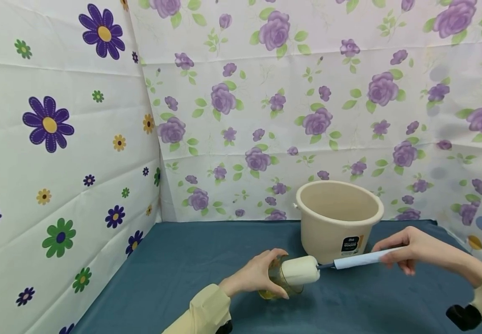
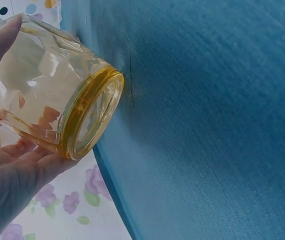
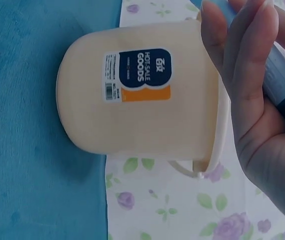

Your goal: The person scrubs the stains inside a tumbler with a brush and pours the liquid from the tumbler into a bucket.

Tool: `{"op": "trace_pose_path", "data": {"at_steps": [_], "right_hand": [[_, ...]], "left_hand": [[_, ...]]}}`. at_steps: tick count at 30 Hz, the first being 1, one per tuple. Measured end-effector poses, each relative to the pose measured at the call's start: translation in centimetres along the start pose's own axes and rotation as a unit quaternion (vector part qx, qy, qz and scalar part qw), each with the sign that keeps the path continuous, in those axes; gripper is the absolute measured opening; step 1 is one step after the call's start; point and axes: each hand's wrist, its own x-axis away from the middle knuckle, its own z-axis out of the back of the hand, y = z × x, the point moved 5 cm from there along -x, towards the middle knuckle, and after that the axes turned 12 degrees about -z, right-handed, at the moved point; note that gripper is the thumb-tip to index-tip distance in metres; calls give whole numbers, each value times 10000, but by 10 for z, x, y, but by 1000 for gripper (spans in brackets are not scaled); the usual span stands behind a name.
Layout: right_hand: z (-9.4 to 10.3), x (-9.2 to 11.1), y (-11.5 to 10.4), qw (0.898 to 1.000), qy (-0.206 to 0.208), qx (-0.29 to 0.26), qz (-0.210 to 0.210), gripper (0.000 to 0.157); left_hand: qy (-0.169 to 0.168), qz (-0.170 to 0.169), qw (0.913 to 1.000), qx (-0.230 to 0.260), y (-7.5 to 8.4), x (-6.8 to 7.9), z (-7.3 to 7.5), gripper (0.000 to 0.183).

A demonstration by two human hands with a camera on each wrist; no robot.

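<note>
My left hand (image 1: 254, 274) grips a clear amber-tinted glass cup (image 2: 47, 95), fingers on one side and thumb on the other. The cup is tilted on its side just over the blue cloth, its mouth toward the right. A cup brush with a cream sponge head (image 1: 305, 270) pokes partly into that mouth. My right hand (image 1: 418, 253) holds the brush by its pale blue handle (image 1: 358, 260), pinched between thumb and fingers. In the right wrist view the fingers (image 3: 255, 65) wrap over the handle; the sponge head lies outside that view.
Behind the brush stands a beige bucket (image 1: 320, 241) with a dark and orange label (image 1: 351, 244), close to the back wall. A blue cloth (image 1: 207, 250) covers the table. Flower-printed sheets (image 1: 232, 125) hang at the back and left.
</note>
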Motion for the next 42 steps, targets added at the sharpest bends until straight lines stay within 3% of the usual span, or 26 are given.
{"op": "trace_pose_path", "data": {"at_steps": [8,16,27,34,42], "right_hand": [[12,12,11,9995,245,-100,-185,27],[26,28,32,9989,86,-451,-133,28],[40,46,71,9921,-93,-1022,-715,28],[42,53,93,9880,-68,-1208,-965,28],[34,49,106,9797,-428,-1656,-1047,28]], "left_hand": [[24,-59,10000,48,-1,0,-1,78],[-35,25,10000,-14,-3,-1,-2,77],[-51,48,10000,55,-2,-1,-1,77],[-87,74,9999,58,-2,-2,0,77],[-69,86,9999,67,-3,-2,-1,77]]}}
